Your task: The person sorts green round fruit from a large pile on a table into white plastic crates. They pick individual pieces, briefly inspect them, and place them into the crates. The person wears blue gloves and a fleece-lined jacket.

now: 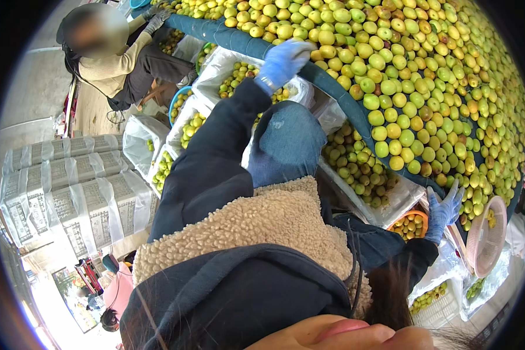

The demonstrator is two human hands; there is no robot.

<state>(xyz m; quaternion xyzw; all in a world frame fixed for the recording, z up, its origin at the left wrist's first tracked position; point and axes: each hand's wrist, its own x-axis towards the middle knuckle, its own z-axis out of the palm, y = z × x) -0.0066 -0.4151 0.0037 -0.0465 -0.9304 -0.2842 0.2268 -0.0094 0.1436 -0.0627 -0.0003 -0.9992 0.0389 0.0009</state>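
My left hand (285, 62), in a blue glove, is over the padded dark-blue rim (332, 81) of a sorting table. Its fingers are blurred, so whether they hold anything is unclear. Green-yellow round fruit, jujube-like (407, 135), covers the table beyond the rim. My right hand (445, 211), gloved in blue too, rests at the rim farther right with its fingers spread and no fruit visible in it. Beside that hand are an orange basket (426, 218) of small fruit and a pink plastic basket (481, 245).
Plastic-lined crates of fruit (363, 170) stand under the rim, around my knees (284, 144). A blue tub (173, 107) and a white-lined crate (142, 135) are at left. Taped stacked boxes (87, 205) lie beyond. A gloved co-worker (109, 78) sits at the table's upper left.
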